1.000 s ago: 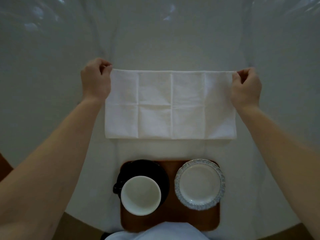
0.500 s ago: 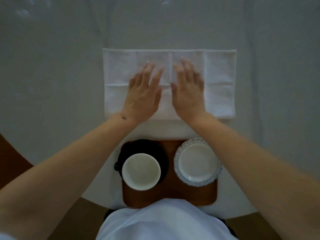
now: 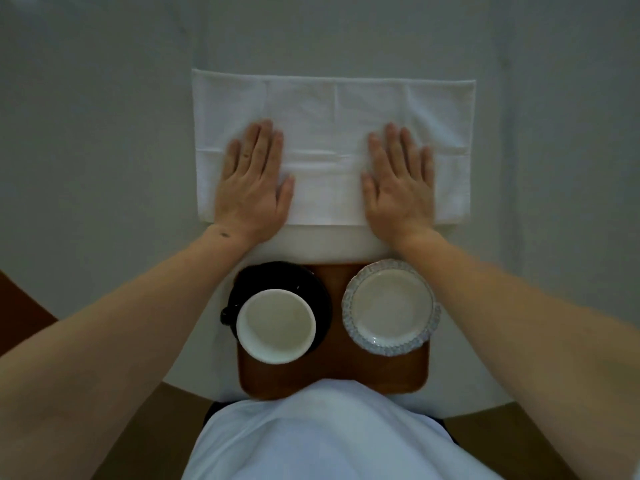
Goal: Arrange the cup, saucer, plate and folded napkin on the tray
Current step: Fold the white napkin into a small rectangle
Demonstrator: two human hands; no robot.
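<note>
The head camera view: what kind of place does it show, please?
Probably a dining table being set for service. A white tablecloth covers it, a wooden tray holds a cup and plate, and both hands flatten a cloth napkin.

White napkin [image 3: 332,133], creased into a grid of squares, on a pale grey-white worktop [image 3: 86,150] cloth. Reddish-brown wooden tray [image 3: 332,372]. Black saucer [image 3: 277,277], black cup [image 3: 276,325] with a cream-white inside. White plate [image 3: 391,308] edged in a blue-grey lacy pattern. Pale blue-white shirt [image 3: 329,441].
</note>
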